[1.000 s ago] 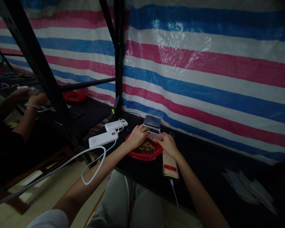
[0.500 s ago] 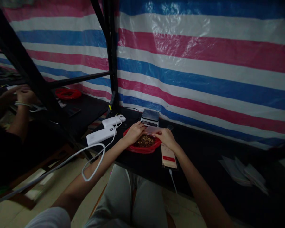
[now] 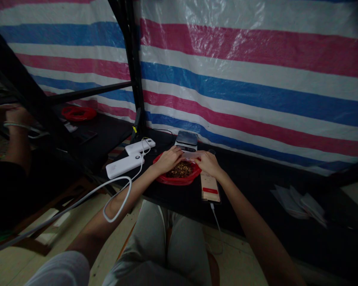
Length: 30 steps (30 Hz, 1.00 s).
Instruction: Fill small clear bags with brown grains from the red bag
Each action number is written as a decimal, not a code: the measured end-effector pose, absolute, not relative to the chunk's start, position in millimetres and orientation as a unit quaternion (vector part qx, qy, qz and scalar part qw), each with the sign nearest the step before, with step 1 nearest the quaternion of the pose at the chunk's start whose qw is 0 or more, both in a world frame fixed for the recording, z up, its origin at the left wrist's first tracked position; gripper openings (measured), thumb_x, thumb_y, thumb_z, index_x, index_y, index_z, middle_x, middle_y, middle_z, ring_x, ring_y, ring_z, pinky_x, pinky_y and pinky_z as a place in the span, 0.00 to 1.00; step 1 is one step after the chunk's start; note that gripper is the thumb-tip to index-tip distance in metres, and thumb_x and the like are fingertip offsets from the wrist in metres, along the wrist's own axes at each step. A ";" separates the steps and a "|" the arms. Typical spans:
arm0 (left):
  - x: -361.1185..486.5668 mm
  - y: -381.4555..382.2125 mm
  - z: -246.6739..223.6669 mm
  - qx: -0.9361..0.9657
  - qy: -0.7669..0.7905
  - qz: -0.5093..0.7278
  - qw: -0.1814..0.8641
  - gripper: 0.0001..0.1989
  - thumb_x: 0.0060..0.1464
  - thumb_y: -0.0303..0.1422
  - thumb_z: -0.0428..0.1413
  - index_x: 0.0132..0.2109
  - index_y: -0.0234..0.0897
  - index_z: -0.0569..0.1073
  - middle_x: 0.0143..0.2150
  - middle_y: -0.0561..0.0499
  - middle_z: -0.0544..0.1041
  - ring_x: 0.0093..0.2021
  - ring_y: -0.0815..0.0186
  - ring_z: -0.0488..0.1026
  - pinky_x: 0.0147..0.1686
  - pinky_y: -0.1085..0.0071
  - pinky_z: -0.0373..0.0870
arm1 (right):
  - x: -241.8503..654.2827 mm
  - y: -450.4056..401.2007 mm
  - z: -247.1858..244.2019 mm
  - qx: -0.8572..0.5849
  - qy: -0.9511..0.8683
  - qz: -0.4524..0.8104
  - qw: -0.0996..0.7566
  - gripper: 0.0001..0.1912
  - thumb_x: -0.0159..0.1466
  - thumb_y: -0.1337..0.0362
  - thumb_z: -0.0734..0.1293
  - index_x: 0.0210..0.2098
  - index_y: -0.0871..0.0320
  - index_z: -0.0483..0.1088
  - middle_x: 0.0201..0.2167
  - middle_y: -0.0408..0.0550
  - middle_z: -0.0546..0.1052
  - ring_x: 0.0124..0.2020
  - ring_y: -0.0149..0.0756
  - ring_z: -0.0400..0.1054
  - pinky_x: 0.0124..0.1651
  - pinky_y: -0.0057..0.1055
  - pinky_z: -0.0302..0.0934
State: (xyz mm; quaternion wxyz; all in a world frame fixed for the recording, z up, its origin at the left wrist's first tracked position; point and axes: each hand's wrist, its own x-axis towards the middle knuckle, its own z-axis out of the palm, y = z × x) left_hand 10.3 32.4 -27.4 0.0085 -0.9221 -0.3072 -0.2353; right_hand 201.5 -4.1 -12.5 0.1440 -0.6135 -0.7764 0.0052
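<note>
Before blue, white and pink striped plastic sheeting [image 3: 256, 95], pinching a translucent plastic pouch [image 3: 193, 155] between left hand [image 3: 168, 159] and right hand [image 3: 209, 163], over a rumpled red plastic bag [image 3: 176, 181] near the black table [image 3: 244, 174]'s front edge, risking spilled brown pieces [image 3: 181, 170] by snagging the rim.

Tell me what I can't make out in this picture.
All in the head view:
Clear bag: ends hidden by left hand and right hand.
Brown bits in the red bag: too small to identify.
Scale: display too dark and small.
Phone: top covered by right hand.
Other person's hands: blurred, cut off at left edge.
</note>
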 end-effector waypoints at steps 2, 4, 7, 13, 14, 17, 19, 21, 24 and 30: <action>9.9 35.0 -28.1 -0.918 -0.309 -0.249 -0.022 0.12 0.57 0.37 0.46 0.37 0.33 0.68 0.37 0.48 0.69 0.41 0.65 0.63 0.39 0.71 0.63 | 201.9 -5.0 -10.5 -0.613 -0.776 0.011 0.148 0.13 0.58 0.58 0.62 0.39 0.55 0.72 0.39 0.48 0.75 0.41 0.38 0.68 0.39 0.29 0.58; 10.2 37.7 -29.0 -0.911 -0.317 -0.260 -0.047 0.11 0.57 0.35 0.47 0.37 0.33 0.69 0.36 0.49 0.70 0.41 0.65 0.64 0.39 0.72 0.63 | 202.6 -5.3 -8.3 -0.607 -0.779 0.011 0.159 0.14 0.59 0.57 0.62 0.41 0.55 0.71 0.41 0.48 0.75 0.42 0.38 0.68 0.41 0.29 0.58; 11.9 39.8 -30.5 -0.905 -0.319 -0.270 -0.071 0.10 0.56 0.35 0.48 0.36 0.33 0.70 0.35 0.50 0.70 0.40 0.66 0.65 0.38 0.72 0.62 | 203.2 -4.2 -7.4 -0.605 -0.779 0.007 0.167 0.17 0.59 0.55 0.61 0.43 0.56 0.70 0.42 0.50 0.74 0.42 0.38 0.68 0.42 0.30 0.58; 13.9 34.4 -30.5 -0.916 -0.312 -0.250 -0.036 0.09 0.56 0.34 0.48 0.36 0.32 0.69 0.35 0.48 0.70 0.41 0.64 0.64 0.39 0.71 0.63 | 199.2 -2.1 -13.2 -0.623 -0.769 0.010 0.143 0.15 0.57 0.55 0.63 0.40 0.56 0.72 0.35 0.49 0.74 0.37 0.37 0.68 0.36 0.28 0.58; 13.8 33.2 -30.0 -0.918 -0.314 -0.243 -0.025 0.09 0.56 0.33 0.48 0.37 0.32 0.69 0.35 0.48 0.70 0.42 0.63 0.64 0.40 0.71 0.63 | 198.3 -2.3 -13.6 -0.619 -0.772 0.006 0.145 0.15 0.58 0.55 0.63 0.39 0.55 0.72 0.34 0.48 0.74 0.37 0.37 0.67 0.36 0.28 0.57; 13.2 31.6 -29.4 -0.921 -0.310 -0.236 -0.018 0.08 0.57 0.32 0.47 0.39 0.33 0.68 0.37 0.47 0.70 0.43 0.63 0.64 0.40 0.70 0.63 | 196.0 -3.3 -12.9 -0.605 -0.782 0.006 0.146 0.12 0.58 0.57 0.63 0.38 0.54 0.73 0.35 0.48 0.74 0.38 0.36 0.66 0.36 0.28 0.57; 12.8 32.4 -30.2 -0.919 -0.305 -0.246 -0.036 0.08 0.57 0.32 0.47 0.40 0.34 0.68 0.38 0.48 0.70 0.43 0.64 0.64 0.41 0.70 0.63 | 194.8 -4.1 -11.6 -0.591 -0.794 0.007 0.145 0.11 0.58 0.59 0.63 0.38 0.54 0.72 0.36 0.47 0.74 0.39 0.35 0.66 0.36 0.27 0.56; 12.8 33.8 -31.2 -0.918 -0.299 -0.252 -0.058 0.09 0.56 0.33 0.48 0.40 0.34 0.69 0.38 0.48 0.71 0.43 0.65 0.65 0.42 0.71 0.63 | 193.4 -5.3 -10.4 -0.575 -0.805 0.004 0.144 0.09 0.58 0.62 0.63 0.37 0.53 0.72 0.35 0.45 0.74 0.39 0.35 0.65 0.35 0.27 0.56; 13.2 35.3 -30.6 -0.918 -0.297 -0.255 -0.069 0.08 0.55 0.32 0.49 0.38 0.34 0.71 0.37 0.49 0.71 0.42 0.65 0.66 0.41 0.71 0.63 | 191.8 -7.1 -9.2 -0.563 -0.812 -0.002 0.153 0.08 0.58 0.65 0.63 0.35 0.53 0.73 0.33 0.44 0.75 0.39 0.35 0.65 0.35 0.27 0.56; 15.0 36.7 -28.2 -0.882 -0.352 -0.301 -0.093 0.14 0.54 0.38 0.51 0.40 0.31 0.71 0.40 0.44 0.73 0.43 0.62 0.68 0.43 0.69 0.63 | 200.3 -6.4 -10.8 -0.605 -0.768 0.063 0.202 0.13 0.58 0.55 0.62 0.36 0.54 0.73 0.34 0.47 0.77 0.37 0.37 0.68 0.34 0.28 0.57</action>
